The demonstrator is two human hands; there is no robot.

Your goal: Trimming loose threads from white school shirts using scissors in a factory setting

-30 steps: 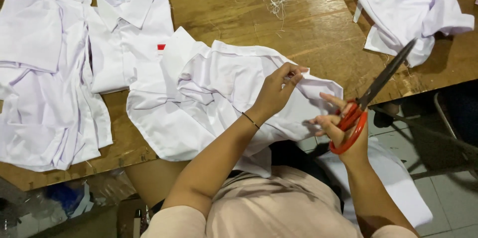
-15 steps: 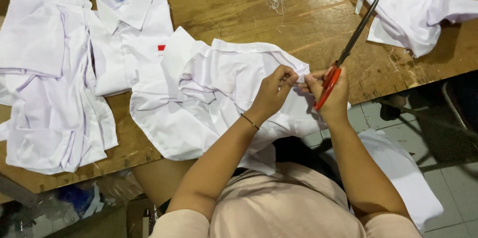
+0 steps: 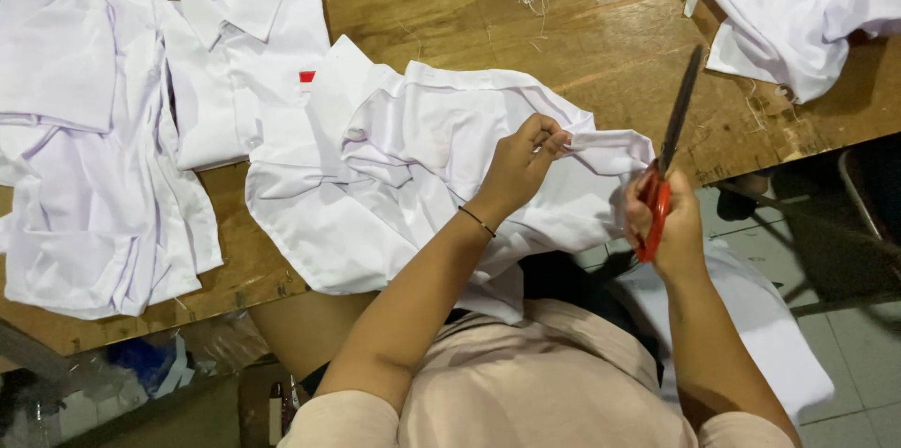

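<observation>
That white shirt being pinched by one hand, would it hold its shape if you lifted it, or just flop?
The white shirt would probably flop: it already lies in soft folds and creases on the wooden table. It looks light, since the left hand bunches a fold with just its fingers. It likely won't slide easily, as part hangs off the table edge yet stays put.

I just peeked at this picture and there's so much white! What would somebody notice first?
First, the red scissors in the right hand, blades pointing up over the table's near edge. Next, the white shirt spread in the middle, its edge pinched by the left hand. More white shirts lie stacked at the left, and another heap sits top right.
</observation>
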